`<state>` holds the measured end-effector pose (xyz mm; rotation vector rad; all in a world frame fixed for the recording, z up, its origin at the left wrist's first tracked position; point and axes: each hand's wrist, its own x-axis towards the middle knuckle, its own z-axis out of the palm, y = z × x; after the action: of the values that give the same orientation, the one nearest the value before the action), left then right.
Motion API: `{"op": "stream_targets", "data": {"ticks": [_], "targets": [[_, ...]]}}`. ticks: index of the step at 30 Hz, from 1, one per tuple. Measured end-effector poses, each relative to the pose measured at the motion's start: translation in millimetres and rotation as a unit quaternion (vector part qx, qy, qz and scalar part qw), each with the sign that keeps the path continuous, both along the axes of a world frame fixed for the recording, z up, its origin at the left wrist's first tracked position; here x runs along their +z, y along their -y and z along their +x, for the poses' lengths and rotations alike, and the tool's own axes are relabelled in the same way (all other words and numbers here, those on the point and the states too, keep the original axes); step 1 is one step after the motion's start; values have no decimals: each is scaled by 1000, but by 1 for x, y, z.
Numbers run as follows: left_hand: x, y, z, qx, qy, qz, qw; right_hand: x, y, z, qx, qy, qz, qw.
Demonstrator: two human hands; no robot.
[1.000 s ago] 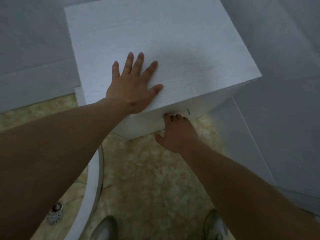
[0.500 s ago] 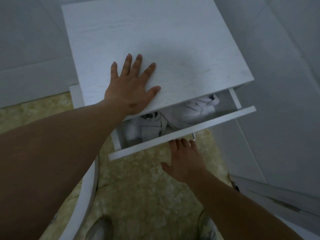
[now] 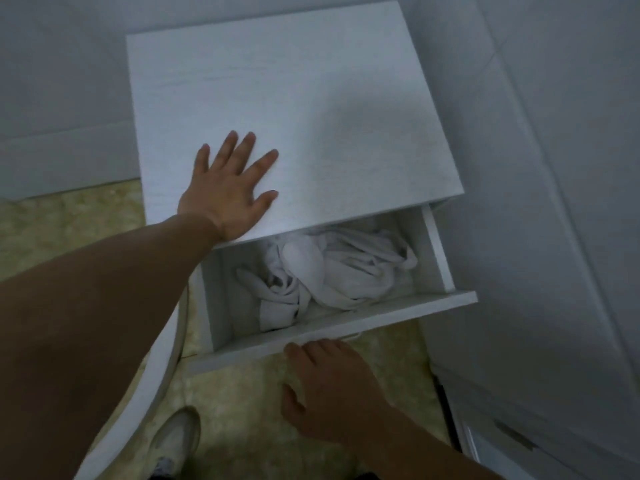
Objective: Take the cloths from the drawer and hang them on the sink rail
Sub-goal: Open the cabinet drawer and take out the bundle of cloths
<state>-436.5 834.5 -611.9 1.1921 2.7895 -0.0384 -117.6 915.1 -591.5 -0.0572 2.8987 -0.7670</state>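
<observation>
A white cabinet (image 3: 311,98) stands against the wall with its top drawer (image 3: 415,308) pulled out toward me. Inside the drawer lies a crumpled heap of white cloths (image 3: 346,271), filling its middle and right part. My left hand (image 3: 228,195) rests flat on the cabinet top near its front edge, fingers spread. My right hand (image 3: 332,386) is at the drawer front, with its fingertips hooked out of sight under the edge by the small handle (image 3: 356,336). No sink rail is in view.
A curved white rim (image 3: 152,375) runs along the lower left beside my left arm. The floor (image 3: 242,410) is beige stone, and my shoe (image 3: 176,438) stands on it. Grey walls close in behind and to the right, with a white panel (image 3: 502,441) at lower right.
The drawer went from closed to pulled far out, drawn by my right hand, uncovering the white cloths. My left hand has stayed flat on the cabinet top.
</observation>
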Motion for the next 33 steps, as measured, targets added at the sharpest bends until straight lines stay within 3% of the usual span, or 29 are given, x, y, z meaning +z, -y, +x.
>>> {"op": "stream_targets", "data": {"ticks": [4, 11, 16, 21, 24, 26, 28, 33], "targets": [[1, 1, -1, 4, 0, 2, 1000, 17, -37, -31, -18, -44, 6, 999], [4, 2, -2, 1, -4, -8, 1000, -13, -78, -75, -72, 114, 100, 986], [11, 1, 4, -13, 3, -16, 1000, -29, -94, -96, -97, 199, 96, 970], [4, 24, 48, -45, -44, 159, 985, -52, -96, -93, -95, 238, 70, 964], [-8, 45, 107, -149, -6, 187, 971, -64, -95, -89, -93, 256, 65, 960], [-17, 55, 138, -135, 8, 198, 971, -70, -93, -88, -95, 258, 55, 960], [-29, 63, 155, -77, 42, 189, 978, -75, -93, -88, -95, 253, 56, 961], [-61, 51, 169, -4, 154, 42, 987, -89, -96, -85, -109, 258, 51, 959]]}}
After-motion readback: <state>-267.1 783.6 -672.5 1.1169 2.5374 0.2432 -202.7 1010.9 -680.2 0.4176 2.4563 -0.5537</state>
